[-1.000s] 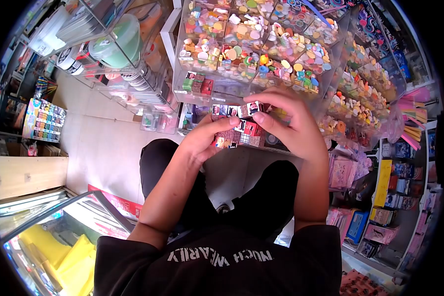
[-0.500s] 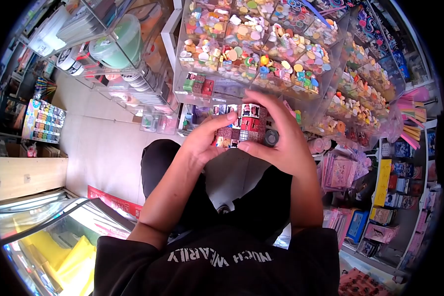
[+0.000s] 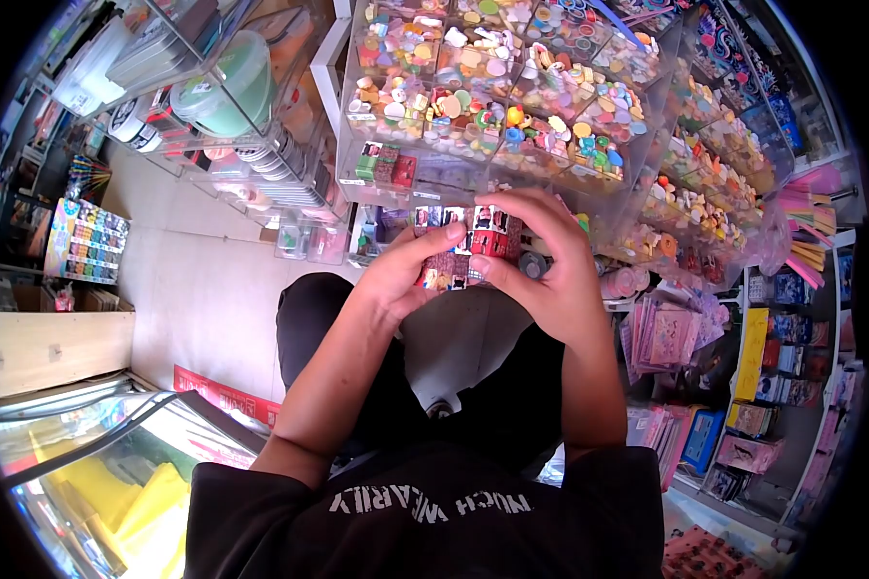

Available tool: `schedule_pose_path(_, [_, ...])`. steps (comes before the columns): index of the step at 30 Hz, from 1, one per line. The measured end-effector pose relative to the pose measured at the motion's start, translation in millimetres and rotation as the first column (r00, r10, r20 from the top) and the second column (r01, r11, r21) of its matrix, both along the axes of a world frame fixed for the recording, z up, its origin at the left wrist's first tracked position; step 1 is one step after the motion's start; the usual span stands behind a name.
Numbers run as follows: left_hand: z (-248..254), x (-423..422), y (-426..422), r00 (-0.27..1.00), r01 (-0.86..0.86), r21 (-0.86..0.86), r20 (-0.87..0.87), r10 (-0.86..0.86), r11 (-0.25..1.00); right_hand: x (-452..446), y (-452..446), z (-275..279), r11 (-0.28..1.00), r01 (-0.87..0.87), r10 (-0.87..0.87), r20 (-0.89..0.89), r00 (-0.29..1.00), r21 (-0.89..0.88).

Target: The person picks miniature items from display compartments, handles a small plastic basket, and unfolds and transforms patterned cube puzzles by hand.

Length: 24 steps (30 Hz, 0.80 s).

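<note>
Between my hands, above my lap, is a block of small picture-printed boxes (image 3: pixel 490 241), mostly red, white and black. Whether it is several boxes pressed together or one piece, I cannot tell. My left hand (image 3: pixel 396 268) grips its left side, with the thumb lying across the top face. On the right side, my right hand (image 3: pixel 553 275) has its fingers curled over the far edge and its thumb tip pressed on the printed face. The undersides and the fingers beneath are hidden.
Ahead stands a clear compartment rack (image 3: pixel 434 154) full of small colourful charms, with green and red little boxes (image 3: pixel 386 166) in a lower bin. A wire shelf (image 3: pixel 208 58) holds tubs at left. Pink packets (image 3: pixel 671 328) hang at right; a glass case (image 3: pixel 135 473) is at lower left.
My right thumb has moved up from the lower edge of the boxes onto their face, and the right fingers have bent in closer. My left hand stays about where it was.
</note>
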State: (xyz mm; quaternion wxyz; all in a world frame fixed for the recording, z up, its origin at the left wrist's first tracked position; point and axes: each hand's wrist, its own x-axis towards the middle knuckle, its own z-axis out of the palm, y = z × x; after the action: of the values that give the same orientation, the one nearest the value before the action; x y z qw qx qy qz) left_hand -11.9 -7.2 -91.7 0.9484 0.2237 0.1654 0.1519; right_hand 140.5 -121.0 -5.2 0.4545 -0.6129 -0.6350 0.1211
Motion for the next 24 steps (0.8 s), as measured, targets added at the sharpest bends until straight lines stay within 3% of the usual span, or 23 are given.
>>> schedule_pose_path(4, [4.4,2.5,-2.7,0.999,-0.016,-0.009,0.041,0.016,1.000,-4.6,3.8,-4.1,0.999,0.028,-0.027,-0.062,0.998,0.024])
schedule_pose_path(7, [-4.6,1.4,1.5,1.000,0.025,0.024,0.012,-0.025,0.999,-5.3,4.6,-5.7,0.992,0.105,-0.089,-0.211,0.973,0.064])
schedule_pose_path(9, [-0.2,2.0,-2.9,0.998,-0.034,0.017,-0.047,0.035,0.999,-4.9,2.5,-0.9,0.944,0.234,-0.211,-0.121,0.970,0.233])
schedule_pose_path(11, [8.3,4.8,-8.2,0.990,-0.096,0.016,-0.105,0.098,0.995,-11.7,-8.9,3.5,0.917,0.240,-0.271,0.058,0.961,0.318])
schedule_pose_path(13, [15.5,7.9,-14.4,0.977,-0.210,-0.082,0.018,0.213,0.974,-25.0,-14.7,0.1,0.913,0.201,-0.285,0.203,0.937,0.354])
schedule_pose_path(14, [14.7,8.6,-15.4,0.967,-0.175,-0.093,0.171,0.189,0.980,-32.7,-14.3,-10.6,0.906,0.206,-0.283,0.167,0.945,0.370])
schedule_pose_path(18, [18.4,8.0,-20.7,0.947,-0.215,-0.127,0.214,0.238,0.968,-48.1,-9.2,-40.7,0.897,0.229,-0.345,0.274,0.898,0.379])
schedule_pose_path(21, [12.2,7.6,-19.8,0.943,-0.255,-0.113,0.190,0.273,0.960,-53.1,-10.3,-47.7,0.930,0.289,-0.325,0.140,0.935,0.227])
schedule_pose_path(24, [8.4,7.7,-20.0,0.938,-0.268,-0.130,0.193,0.289,0.955,-54.2,-4.5,-54.9,0.926,0.267,-0.291,0.057,0.955,0.266])
